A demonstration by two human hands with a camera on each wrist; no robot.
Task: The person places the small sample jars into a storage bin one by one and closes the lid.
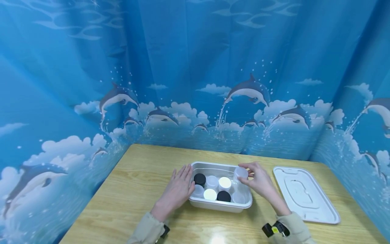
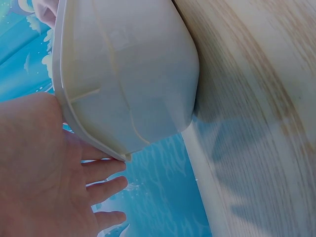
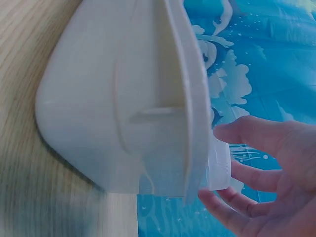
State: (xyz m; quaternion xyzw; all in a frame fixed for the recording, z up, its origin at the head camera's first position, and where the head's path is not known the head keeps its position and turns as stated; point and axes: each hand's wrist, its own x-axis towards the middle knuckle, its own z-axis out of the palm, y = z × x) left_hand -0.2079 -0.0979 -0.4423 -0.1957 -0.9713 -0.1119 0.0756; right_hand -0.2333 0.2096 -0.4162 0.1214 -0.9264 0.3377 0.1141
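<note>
A white rectangular tub (image 1: 219,205) stands on the table, holding several round jars with black, white and translucent lids. At its back right corner my right hand (image 1: 259,179) grips a translucent jar (image 1: 241,173) between thumb and fingers. In the right wrist view that jar (image 3: 218,165) pokes up above the tub's rim. My left hand (image 1: 179,184) lies on the tub's left rim, its fingers straight. The left wrist view shows the left hand (image 2: 54,173) with its fingers spread along the rim of the tub (image 2: 143,74). The jars are hidden in that view.
A white lid (image 1: 304,193) lies flat on the wooden table (image 1: 134,189), right of the tub. Behind and beside the table hangs a blue dolphin-print curtain (image 1: 182,67).
</note>
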